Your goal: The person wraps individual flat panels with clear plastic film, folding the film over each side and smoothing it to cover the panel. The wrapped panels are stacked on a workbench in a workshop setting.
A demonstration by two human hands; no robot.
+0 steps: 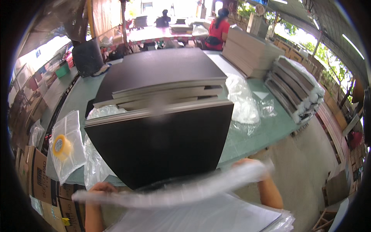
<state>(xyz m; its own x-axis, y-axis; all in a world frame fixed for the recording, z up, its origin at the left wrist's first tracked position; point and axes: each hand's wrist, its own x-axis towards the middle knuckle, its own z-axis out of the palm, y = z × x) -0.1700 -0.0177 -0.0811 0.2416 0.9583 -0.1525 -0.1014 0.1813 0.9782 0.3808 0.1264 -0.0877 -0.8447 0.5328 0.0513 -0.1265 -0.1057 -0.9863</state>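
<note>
A whitish, see-through plastic sheet point(170, 194), smeared by motion, stretches across in front of me between both hands. Its left end is gripped by my left hand point(102, 188), fingers curled. The other end is in my right hand point(246, 162), which sits higher and is partly hidden behind the plastic. Just below lies a pale grey flat stack point(201, 214) with clear plastic at its right edge. Beyond the hands, a large black board point(162, 143) leans on edge against a pile of dark-topped boards point(162, 67) on the green table point(247, 143).
A yellow tape roll point(62, 147) lies on clear plastic bags at left. Crumpled plastic point(242, 100) and a wrapped board bundle point(293, 89) sit on the right, near a tall board stack point(247, 52). Cartons point(42, 178) stand lower left. A person in red point(218, 29) is at the back.
</note>
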